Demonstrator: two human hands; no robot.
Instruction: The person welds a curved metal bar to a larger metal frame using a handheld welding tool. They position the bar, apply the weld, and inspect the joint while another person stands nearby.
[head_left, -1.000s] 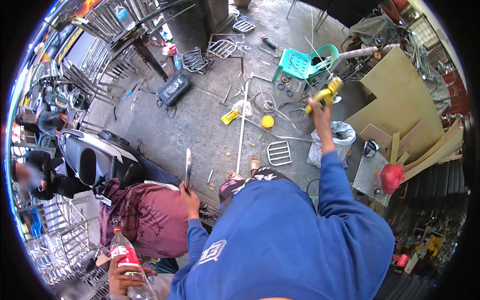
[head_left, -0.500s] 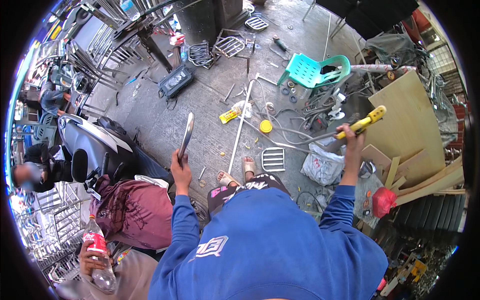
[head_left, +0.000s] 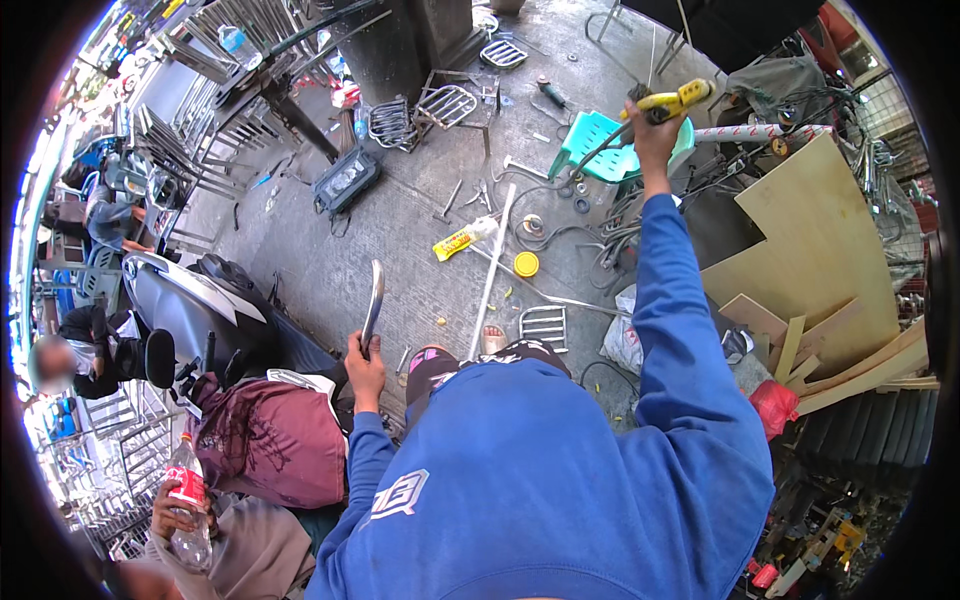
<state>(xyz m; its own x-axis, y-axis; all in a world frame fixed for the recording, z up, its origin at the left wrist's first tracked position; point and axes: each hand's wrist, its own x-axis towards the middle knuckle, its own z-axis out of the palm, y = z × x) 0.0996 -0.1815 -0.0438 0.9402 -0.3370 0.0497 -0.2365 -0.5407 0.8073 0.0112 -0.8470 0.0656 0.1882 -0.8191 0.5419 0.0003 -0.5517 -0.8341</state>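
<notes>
My right hand (head_left: 652, 128) is stretched far out in a blue sleeve and grips a yellow-handled tool (head_left: 678, 98) with a dark cable hanging from it, held over a green plastic chair (head_left: 598, 143). My left hand (head_left: 365, 368) is close to my body and holds a curved shiny metal strip (head_left: 373, 298) upright. A long white rod (head_left: 492, 270) lies on the concrete between the two hands, next to a yellow tube (head_left: 460, 240) and a yellow lid (head_left: 526, 264).
Small wire racks (head_left: 545, 323) and loose cables litter the floor. Plywood sheets (head_left: 815, 250) and wood strips lean at the right. A motorbike (head_left: 190, 310) stands at the left. A seated person holds a red-labelled bottle (head_left: 186, 500) at lower left; a black box (head_left: 345, 180) lies beyond.
My right hand has swung the yellow-handled tool up and away, from near the plywood to above the green chair. The left hand has kept hold of the metal strip.
</notes>
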